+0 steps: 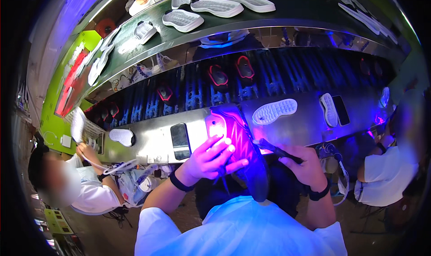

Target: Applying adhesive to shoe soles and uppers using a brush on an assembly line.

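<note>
A dark shoe upper (pixel 257 177) stands tilted in front of me, its near end close to my lap and its far end on the metal bench. Under violet light, glowing pink zigzag lines show along its side. My left hand (pixel 211 159) lies against the shoe's left side, fingers spread over it; what the thumb does beneath is hidden. In my right hand (pixel 307 166) is a dark-handled brush (pixel 283 152), its tip close to the shoe's right side. Whether the tip touches cannot be made out. A white shoe sole (pixel 274 112) rests on the bench beyond the brush.
On the bench (pixel 152 150) lie a phone (pixel 180 141) and another sole (pixel 121 137) at left, plus a sole (pixel 329 110) beside a phone (pixel 342 110) at right. Behind runs a roller conveyor (pixel 287 76) with red-edged shoe uppers (pixel 217 75). Co-workers sit both sides.
</note>
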Available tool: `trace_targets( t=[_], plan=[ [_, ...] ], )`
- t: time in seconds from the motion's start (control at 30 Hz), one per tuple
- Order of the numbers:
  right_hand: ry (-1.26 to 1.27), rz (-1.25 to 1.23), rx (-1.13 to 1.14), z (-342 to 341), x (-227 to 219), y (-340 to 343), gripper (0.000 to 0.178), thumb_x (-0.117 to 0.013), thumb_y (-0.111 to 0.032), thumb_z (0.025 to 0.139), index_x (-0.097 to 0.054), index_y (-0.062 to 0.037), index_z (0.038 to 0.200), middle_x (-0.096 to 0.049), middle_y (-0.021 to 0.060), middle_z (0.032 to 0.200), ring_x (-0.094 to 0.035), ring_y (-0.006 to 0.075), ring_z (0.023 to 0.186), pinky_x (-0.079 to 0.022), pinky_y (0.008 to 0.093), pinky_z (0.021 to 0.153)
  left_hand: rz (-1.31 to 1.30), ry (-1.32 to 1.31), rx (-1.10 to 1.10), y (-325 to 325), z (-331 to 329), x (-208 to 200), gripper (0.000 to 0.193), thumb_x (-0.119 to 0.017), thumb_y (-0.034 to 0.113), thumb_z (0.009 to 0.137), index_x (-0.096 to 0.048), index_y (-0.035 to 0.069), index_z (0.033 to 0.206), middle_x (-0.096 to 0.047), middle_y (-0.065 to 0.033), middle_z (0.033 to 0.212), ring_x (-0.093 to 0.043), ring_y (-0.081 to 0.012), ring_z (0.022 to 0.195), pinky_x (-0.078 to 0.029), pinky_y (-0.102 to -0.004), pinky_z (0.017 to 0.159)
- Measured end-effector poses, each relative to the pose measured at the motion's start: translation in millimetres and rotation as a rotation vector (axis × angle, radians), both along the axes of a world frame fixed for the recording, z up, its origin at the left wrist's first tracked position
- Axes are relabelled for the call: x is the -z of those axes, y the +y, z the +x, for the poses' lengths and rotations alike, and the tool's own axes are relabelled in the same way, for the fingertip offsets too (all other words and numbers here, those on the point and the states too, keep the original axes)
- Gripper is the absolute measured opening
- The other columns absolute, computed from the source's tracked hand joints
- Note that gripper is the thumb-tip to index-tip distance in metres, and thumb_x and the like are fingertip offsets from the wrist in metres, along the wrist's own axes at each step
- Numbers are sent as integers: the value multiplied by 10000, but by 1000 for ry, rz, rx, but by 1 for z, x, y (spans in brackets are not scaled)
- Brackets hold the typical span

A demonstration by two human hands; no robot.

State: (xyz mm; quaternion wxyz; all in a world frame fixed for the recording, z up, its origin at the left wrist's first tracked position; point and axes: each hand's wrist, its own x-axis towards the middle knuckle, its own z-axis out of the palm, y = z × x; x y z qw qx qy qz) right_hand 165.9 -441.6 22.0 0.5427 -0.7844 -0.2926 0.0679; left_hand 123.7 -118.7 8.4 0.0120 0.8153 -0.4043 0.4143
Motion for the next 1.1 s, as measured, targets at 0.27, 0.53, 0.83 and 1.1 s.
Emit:
trace_targets(
  t=[0.27,0.53,0.83,1.1],
  plan=[
    [571,182,255,-19,42,-39,348,-671,-40,965,-586,7,1298,-714,64,976,-567,77,721,-486,238,668,-1333,1079,104,-11,-18,33,914,-917,83,712,-439,-53,1479,-623,-166,1308,-660,-241,1157,-536,-392,1023],
    [530,86,160,-37,1,-25,380,-534,-51,1030,-534,15,1404,-695,54,978,-502,70,651,-425,218,596,-1916,1731,460,-25,-3,38,607,-653,226,931,-457,-29,1445,-638,-143,1287,-663,-228,1157,-534,-371,1019],
    [-106,-147,234,-11,13,2,394,-649,-47,941,-613,-26,1333,-711,192,988,-706,373,833,-567,411,740,-1907,1899,578,-49,-11,28,680,-632,287,928,-403,-21,1489,-633,-165,1313,-659,-257,1184,-537,-395,1033],
    [-220,-139,477,19,25,5,391,-690,-65,905,-672,-99,1295,-698,147,923,-691,353,771,-564,418,672,-2104,1966,533,-49,-13,41,626,-596,325,927,-437,31,1456,-645,-162,1277,-680,-277,1130,-555,-417,1009]
  ],
)
